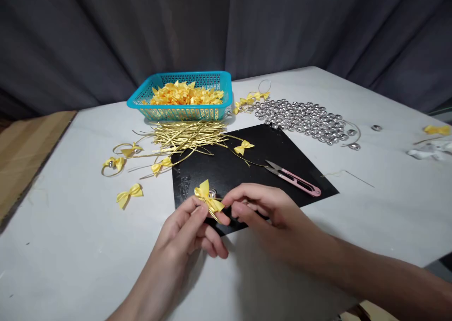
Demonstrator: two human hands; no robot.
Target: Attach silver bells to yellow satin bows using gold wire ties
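My left hand [190, 231] pinches a yellow ribbon bow [209, 197] between thumb and forefinger, over the front of the black mat [219, 170]. Behind the bow sits a shiny silver bead [212, 193]. Thin gold wire ends [214, 216] stick out below the bow. Just to the right, my right hand [264, 208] is closed, its bent forefinger and thumb at a short gold strand that runs out from the bow. Its fingers partly hide the end of that strand.
A turquoise basket [179, 107] holds yellow bows, with a heap of gold wires [190, 135] before it. Silver beads [303, 118] spread at the back right. Pink thread snips [296, 180] and a needle [359, 179] lie right. Loose bows [129, 196] lie left.
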